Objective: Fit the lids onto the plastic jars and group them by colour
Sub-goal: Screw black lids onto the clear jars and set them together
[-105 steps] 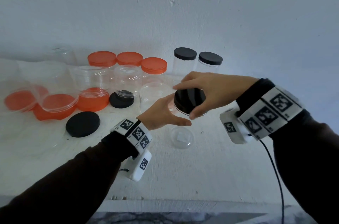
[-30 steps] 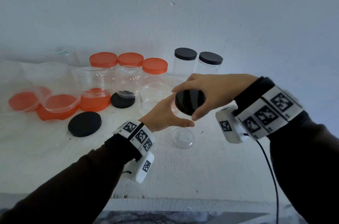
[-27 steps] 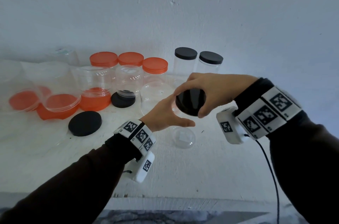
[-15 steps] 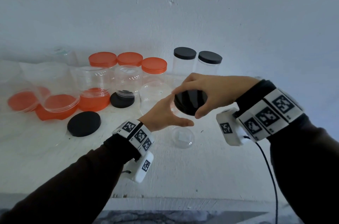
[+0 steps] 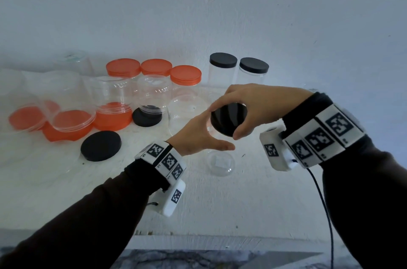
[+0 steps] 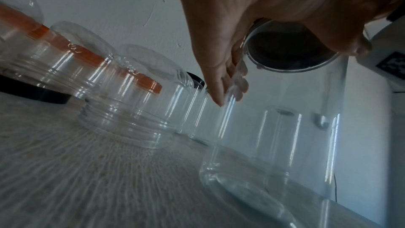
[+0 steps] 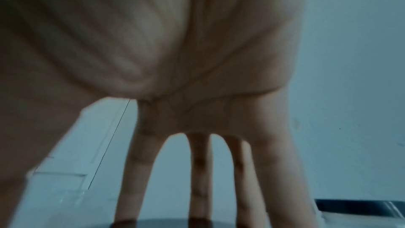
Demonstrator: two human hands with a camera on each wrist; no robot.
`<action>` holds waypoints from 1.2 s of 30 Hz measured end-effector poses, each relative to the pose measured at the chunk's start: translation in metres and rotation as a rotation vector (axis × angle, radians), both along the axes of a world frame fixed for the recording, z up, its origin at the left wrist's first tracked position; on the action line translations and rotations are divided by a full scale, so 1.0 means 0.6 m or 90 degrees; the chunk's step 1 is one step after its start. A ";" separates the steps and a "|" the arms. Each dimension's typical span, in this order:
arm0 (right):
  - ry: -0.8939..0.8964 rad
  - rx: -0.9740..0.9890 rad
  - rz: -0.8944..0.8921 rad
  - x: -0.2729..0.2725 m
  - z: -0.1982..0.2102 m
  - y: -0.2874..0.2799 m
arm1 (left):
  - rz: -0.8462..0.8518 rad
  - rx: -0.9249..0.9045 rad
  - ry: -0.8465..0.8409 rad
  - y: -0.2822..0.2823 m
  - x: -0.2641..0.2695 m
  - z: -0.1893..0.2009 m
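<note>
Hands [image 5: 253, 103] on black lid [image 5: 229, 121]

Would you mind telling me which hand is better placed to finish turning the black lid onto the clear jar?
Right. The right hand already grips the black lid from above, fingers round its rim, while the left hand steadies the clear jar beneath.

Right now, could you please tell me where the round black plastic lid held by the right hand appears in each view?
Head: round black plastic lid at centre, gripped by the right hand.
Left wrist: upper right, seen from below.
Right wrist: dark sliver at the bottom edge beneath the fingers.
Shared landmark: the right hand itself.
</note>
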State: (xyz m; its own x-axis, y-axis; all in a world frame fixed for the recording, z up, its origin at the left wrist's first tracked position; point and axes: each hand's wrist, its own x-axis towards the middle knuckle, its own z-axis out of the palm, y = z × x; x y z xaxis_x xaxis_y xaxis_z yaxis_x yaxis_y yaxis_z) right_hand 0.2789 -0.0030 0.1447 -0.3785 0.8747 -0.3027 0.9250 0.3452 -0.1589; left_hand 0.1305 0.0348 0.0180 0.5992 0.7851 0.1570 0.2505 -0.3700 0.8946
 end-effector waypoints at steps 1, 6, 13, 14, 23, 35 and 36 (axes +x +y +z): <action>-0.003 0.025 -0.010 -0.003 -0.002 0.002 | 0.000 0.002 0.000 0.000 0.001 0.000; -0.020 0.161 -0.060 -0.017 -0.017 0.003 | 0.012 -0.012 -0.005 0.002 0.001 -0.006; 0.028 0.026 0.000 0.007 -0.006 0.002 | 0.003 0.007 0.002 0.002 0.000 -0.002; 0.037 0.042 -0.003 0.006 -0.008 0.002 | 0.002 0.009 0.003 0.001 0.000 -0.002; 0.017 0.117 -0.018 0.007 -0.022 -0.005 | 0.024 0.033 0.004 -0.003 0.003 -0.001; -0.003 0.205 -0.071 0.056 -0.061 0.008 | 0.068 0.165 0.073 0.017 -0.040 0.017; -0.003 0.223 -0.078 0.060 -0.065 0.012 | 0.091 0.192 0.073 0.023 -0.045 0.019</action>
